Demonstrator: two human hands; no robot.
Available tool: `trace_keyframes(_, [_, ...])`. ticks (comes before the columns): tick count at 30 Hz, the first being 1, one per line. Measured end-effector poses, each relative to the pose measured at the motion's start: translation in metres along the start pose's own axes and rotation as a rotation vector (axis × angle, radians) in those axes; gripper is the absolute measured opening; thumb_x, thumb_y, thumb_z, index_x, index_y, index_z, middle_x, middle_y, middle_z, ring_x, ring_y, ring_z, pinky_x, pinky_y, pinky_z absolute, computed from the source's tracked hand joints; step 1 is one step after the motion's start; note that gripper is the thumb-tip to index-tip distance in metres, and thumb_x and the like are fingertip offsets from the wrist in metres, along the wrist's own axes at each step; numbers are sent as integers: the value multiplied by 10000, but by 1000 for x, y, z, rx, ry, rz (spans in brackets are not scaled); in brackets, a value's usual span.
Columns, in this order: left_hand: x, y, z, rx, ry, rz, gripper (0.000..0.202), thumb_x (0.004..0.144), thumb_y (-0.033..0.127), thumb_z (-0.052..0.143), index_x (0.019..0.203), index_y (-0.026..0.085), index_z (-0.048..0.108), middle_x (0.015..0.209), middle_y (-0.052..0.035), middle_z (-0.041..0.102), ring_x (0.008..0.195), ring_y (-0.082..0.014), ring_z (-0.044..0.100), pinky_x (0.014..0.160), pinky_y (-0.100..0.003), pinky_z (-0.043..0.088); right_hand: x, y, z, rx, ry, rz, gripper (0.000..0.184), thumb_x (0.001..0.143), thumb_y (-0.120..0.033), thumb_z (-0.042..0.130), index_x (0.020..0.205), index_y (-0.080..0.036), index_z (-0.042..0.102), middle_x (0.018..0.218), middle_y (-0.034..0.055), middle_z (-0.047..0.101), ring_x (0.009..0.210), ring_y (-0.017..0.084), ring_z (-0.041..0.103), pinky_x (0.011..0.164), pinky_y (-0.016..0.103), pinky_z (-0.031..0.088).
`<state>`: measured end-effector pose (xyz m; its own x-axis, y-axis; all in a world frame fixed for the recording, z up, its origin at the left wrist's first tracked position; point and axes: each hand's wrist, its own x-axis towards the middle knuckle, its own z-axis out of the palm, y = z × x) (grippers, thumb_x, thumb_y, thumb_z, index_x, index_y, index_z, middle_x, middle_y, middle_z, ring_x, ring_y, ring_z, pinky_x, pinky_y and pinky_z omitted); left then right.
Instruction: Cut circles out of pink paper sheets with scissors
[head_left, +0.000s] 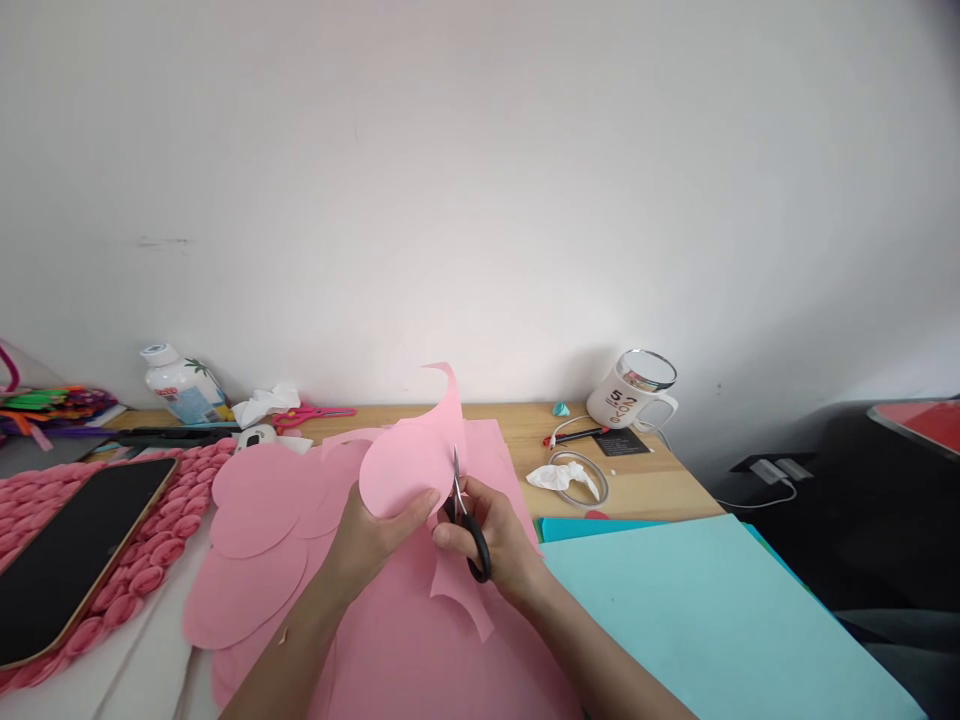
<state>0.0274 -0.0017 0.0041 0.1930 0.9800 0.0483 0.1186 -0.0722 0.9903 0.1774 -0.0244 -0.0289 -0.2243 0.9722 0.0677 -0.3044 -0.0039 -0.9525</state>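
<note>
My left hand (371,545) pinches a piece of pink paper (405,465) by its lower edge, thumb on top. The piece has a rounded outline on its left, and a curved strip of the same paper rises from its upper right. In my right hand (495,540) is a pair of scissors (478,550) with black handles, its blades pointing up at the paper's right edge. Below the scissors hangs a curved pink offcut (461,590). Under both hands lie pink paper sheets (427,660), and several rounded pink cutouts (255,590) overlap to their left.
On the left a phone (75,560) rests on a pink braided mat (161,545). Pink scissors (315,413), crumpled tissue (266,403) and a white bottle (184,385) stand behind. At right are light-blue sheets (697,600), a coiled cable (600,480) and a white mug (630,395).
</note>
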Motion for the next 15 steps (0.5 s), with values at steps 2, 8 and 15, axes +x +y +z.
trace_keyframes(2, [1,0,0,-8,-7,4,335,696,363,690,964,163,659,1060,-105,686,1044,-290,599,807,-354,535,0,-1,1,3,-2,-3,344,608,-321,798,757,-163,531,599,-59,463,532,77,339,484,204,255])
trace_keyframes(8, [1,-1,0,-29,-16,16,375,683,341,707,1010,169,644,1050,-98,688,1017,-280,610,805,-352,534,0,-2,3,-5,-15,-17,337,621,-348,786,758,-164,541,595,-56,456,532,80,329,488,211,247])
trace_keyframes(15, [0,-5,-2,-31,-23,44,347,721,363,677,1003,163,656,983,-91,707,989,-268,621,808,-352,530,0,-2,3,-11,-18,-25,335,622,-373,778,683,-169,520,565,-64,405,514,75,290,472,216,214])
